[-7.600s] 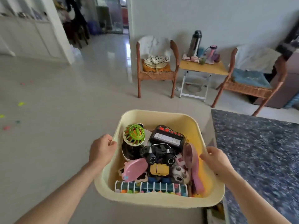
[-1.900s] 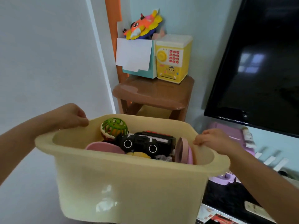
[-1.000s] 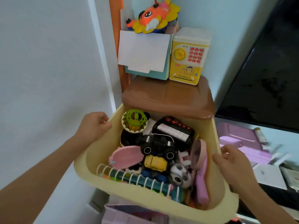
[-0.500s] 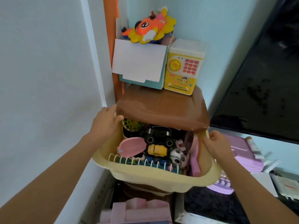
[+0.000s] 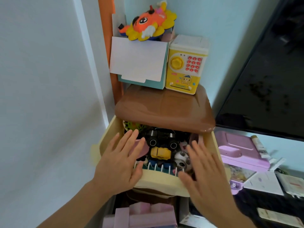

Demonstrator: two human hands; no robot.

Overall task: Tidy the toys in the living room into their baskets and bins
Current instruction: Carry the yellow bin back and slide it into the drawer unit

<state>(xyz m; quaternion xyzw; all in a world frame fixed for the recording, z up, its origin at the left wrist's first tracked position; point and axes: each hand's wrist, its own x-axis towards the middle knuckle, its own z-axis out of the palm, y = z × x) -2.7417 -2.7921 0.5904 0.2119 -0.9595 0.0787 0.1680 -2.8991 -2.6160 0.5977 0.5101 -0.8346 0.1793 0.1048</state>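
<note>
Both hands have been let go of the bin (image 5: 158, 179). The left hand (image 5: 120, 163) and right hand (image 5: 205, 175) are spread flat, nothing held. If pushed too hard, toys could be jammed under the brown stool (image 5: 164, 111).

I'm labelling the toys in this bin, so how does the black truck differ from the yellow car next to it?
The black truck is clearly larger than the yellow car. The truck has big dark wheels with pale rings; the car's wheels are hard to make out. The truck lies farther back, close to the brown stool, while the car lies nearer the bin's front rim. Both are toy vehicles lying uncovered among the other toys, between the left hand and right hand.
</note>
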